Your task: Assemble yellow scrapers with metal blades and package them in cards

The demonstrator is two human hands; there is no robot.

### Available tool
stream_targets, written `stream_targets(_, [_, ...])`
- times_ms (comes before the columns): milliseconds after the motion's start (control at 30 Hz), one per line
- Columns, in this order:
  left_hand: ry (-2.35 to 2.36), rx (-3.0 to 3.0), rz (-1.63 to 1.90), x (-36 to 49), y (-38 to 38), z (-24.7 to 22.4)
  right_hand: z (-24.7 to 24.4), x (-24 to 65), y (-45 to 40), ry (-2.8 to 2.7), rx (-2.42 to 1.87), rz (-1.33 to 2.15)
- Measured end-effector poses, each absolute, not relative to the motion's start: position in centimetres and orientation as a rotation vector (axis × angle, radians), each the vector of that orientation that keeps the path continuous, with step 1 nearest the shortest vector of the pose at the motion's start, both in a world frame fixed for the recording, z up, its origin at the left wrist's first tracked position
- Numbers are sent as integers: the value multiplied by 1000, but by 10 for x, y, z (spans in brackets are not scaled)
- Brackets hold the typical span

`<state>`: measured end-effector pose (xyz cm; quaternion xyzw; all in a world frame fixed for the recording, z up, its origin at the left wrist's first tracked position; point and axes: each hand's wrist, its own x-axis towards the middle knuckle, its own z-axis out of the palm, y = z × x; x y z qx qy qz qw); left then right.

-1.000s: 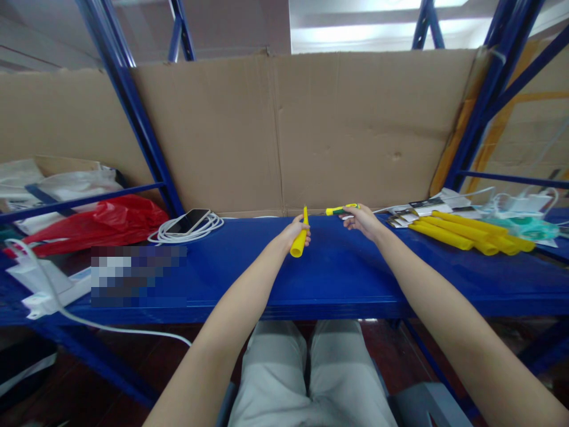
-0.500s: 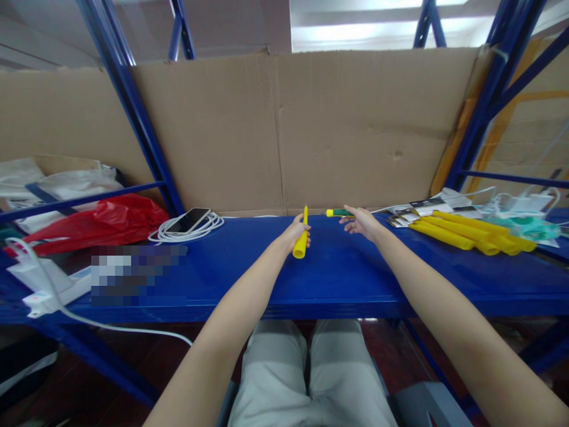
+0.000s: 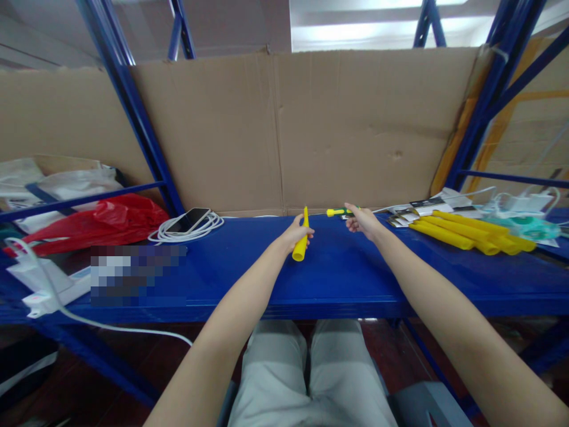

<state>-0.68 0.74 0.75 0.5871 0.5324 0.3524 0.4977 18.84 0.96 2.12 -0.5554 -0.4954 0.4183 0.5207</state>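
Observation:
My left hand (image 3: 297, 234) is wrapped round a yellow tube (image 3: 300, 248). The tube tapers to a thin tip at its far end, and its round open end faces me. To its right, my right hand (image 3: 361, 222) grips a green-and-yellow screwdriver (image 3: 336, 212) near the back of the blue table. Its yellow end points left, toward the tube, with a gap between the two. The fingers and palm hide the rest of the screwdriver.
Several yellow tubes (image 3: 462, 232) lie in a pile on the right, beside black-and-white packets (image 3: 422, 206). A phone (image 3: 190, 220) rests on a coiled white cable (image 3: 208, 224) at left, near a red plastic bag (image 3: 115, 219). Behind the table stands a cardboard sheet (image 3: 355, 130).
The fingers of my right hand have curled in around the screwdriver, which has turned slightly. My left hand has stayed nearly in place with the yellow tube, shifting a little.

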Motion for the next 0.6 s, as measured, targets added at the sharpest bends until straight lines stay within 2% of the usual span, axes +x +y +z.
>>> stream_targets(233, [1296, 1433, 860, -6, 7, 7, 19, 191, 14, -1134, -1470, 1038])
stream_targets(467, [1325, 1393, 904, -7, 7, 8, 20, 190, 12, -1273, -1120, 1250])
stream_targets(600, [1347, 1379, 919, -8, 9, 8, 21, 188, 10, -1315, -1062, 1255])
